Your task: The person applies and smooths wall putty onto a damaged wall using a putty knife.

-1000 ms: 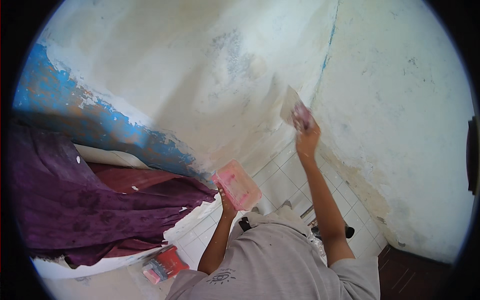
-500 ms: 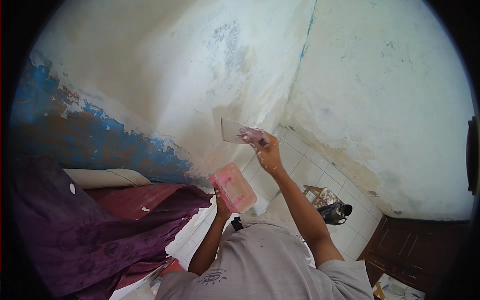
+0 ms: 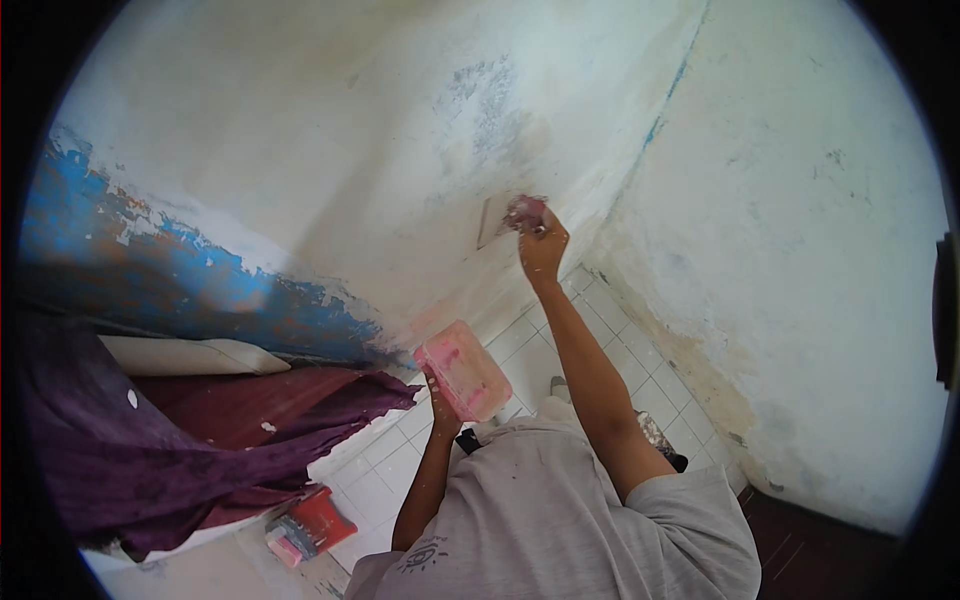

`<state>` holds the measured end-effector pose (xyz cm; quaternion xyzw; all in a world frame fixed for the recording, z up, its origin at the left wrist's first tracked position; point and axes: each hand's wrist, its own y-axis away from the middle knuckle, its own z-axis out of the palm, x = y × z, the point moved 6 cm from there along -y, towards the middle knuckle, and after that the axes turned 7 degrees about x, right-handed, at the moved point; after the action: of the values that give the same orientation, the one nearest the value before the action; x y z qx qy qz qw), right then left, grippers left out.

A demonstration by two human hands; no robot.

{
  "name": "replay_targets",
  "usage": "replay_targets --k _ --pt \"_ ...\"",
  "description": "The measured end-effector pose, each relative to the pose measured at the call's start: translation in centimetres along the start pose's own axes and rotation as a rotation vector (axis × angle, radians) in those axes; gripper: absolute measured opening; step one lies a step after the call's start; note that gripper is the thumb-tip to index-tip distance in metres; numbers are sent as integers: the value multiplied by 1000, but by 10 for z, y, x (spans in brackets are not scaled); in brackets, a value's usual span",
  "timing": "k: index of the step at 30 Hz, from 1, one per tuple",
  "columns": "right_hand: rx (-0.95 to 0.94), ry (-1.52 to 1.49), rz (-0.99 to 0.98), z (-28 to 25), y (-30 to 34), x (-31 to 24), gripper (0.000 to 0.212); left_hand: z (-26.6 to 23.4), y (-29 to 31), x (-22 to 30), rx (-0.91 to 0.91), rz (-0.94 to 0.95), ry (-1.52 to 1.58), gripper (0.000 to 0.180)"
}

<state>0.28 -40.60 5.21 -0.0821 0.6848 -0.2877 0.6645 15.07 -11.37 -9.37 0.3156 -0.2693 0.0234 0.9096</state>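
Note:
My right hand (image 3: 543,250) is closed round the handle of a wide putty knife (image 3: 493,222), smeared pinkish white. Its thin flat blade is at the pale wall (image 3: 400,200), left of the room corner; I cannot tell whether the whole edge touches. Lower down, my left hand (image 3: 444,412) grips a pink rectangular plastic tub (image 3: 466,372) by its side, in front of my waist. The tub is tilted, with pale residue and brighter pink streaks inside. Most of my left fingers are hidden by the tub.
Blue, peeling paint (image 3: 200,280) covers the lower left wall. A purple cloth (image 3: 200,450) drapes over items below it, beside a rolled beige sheet (image 3: 195,356). White floor tiles (image 3: 600,320) run along the corner. A red object (image 3: 325,520) lies at lower left, a splattered stool (image 3: 655,430) at right.
My right hand has moved up and slightly right with the putty knife, bringing the blade to the wall. The tub stays nearly in place. The view has shifted, showing the red object more fully.

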Motion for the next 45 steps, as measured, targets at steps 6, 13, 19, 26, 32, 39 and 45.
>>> replay_targets --k 6,13,19,26,32,39,45 --pt "220 -84 371 -91 -22 56 21 20 4 -14 35 147 -37 90" --pt "131 362 35 -42 -14 -35 18 25 17 -19 65 129 -33 94" --pt "-210 133 -125 25 118 -150 28 35 26 -7 1 238 -158 95" --pt "-44 149 324 -49 46 -57 24 -11 30 22 -27 109 -87 88" --pt "-98 184 440 -4 -81 -64 34 -54 45 34 -125 127 -146 85" --pt "82 -583 186 -59 -51 -135 24 -86 45 29 -115 -102 5 82" --pt "-168 -174 769 -7 26 -41 15 -96 52 42 -231 27 -51 81"
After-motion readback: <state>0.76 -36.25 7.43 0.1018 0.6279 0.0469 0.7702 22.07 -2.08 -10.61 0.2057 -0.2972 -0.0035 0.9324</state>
